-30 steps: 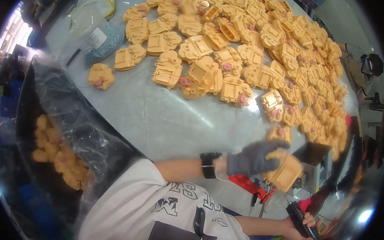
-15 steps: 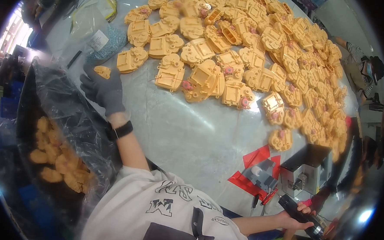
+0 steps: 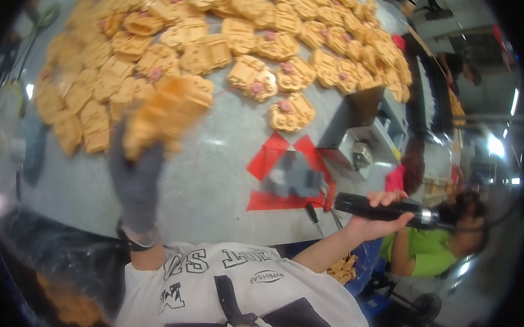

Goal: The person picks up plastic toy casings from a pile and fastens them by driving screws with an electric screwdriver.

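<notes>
My left hand [image 3: 135,177], in a grey glove, grips a yellow-orange plastic housing [image 3: 168,114] and lifts it over the table; motion blurs both. Many similar housings [image 3: 199,53] lie behind it, several with a small pink round part. My bare right hand [image 3: 384,214] is wrapped round a black electric screwdriver [image 3: 354,205] held level beyond the table's front edge, its tip toward the left. Left of that tip a grey fixture block [image 3: 300,176] sits on the table amid strips of red tape [image 3: 263,200].
A grey metal box [image 3: 364,139] stands right of the fixture, with a pink object [image 3: 395,179] beside it. A hand screwdriver [image 3: 314,218] lies at the front edge. Black plastic sheeting [image 3: 50,241] covers a container at lower left. A person in a green shirt [image 3: 429,252] is at right.
The view has swung to the right. My left hand has come from the table's far left toward the middle and now has a large housing in it. My right hand still holds the electric screwdriver.
</notes>
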